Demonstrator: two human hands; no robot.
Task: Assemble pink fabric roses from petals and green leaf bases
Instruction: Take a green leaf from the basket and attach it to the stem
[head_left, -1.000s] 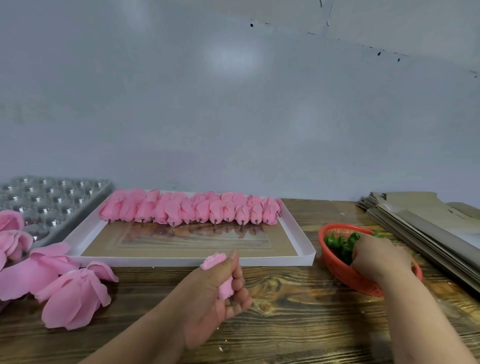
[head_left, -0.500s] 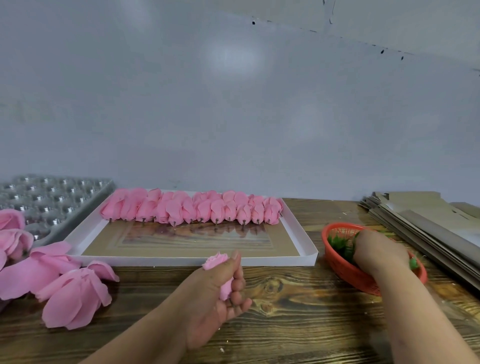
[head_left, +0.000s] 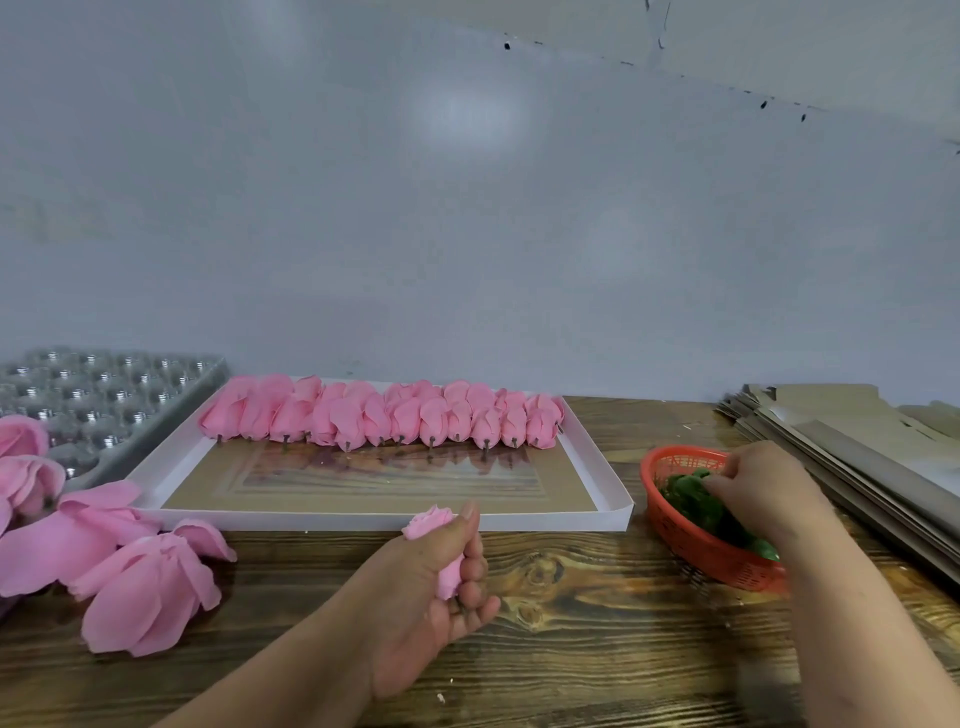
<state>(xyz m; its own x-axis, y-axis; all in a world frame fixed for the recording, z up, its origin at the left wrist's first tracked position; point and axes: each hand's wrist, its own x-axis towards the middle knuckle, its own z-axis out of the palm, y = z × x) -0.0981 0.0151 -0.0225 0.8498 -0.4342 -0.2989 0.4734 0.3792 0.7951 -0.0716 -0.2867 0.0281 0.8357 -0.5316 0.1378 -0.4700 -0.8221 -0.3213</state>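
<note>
Soft rosebud (head_left: 439, 545) in curled left hand (head_left: 426, 597)

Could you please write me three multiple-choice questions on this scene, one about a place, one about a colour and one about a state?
1. Where does the row of pink roses lie?
A. along the far side of the white tray
B. in the basket
C. on the cardboard stack

2. What colour is the basket?
A. blue
B. red-orange
C. white

3. What is the left hand doing?
A. resting flat
B. pointing
C. gripping a pink rosebud

Answers: 1 A, the roses line the tray's far edge; 2 B, its mesh wall is red-orange; 3 C, the fingers curl round the bud.
</note>
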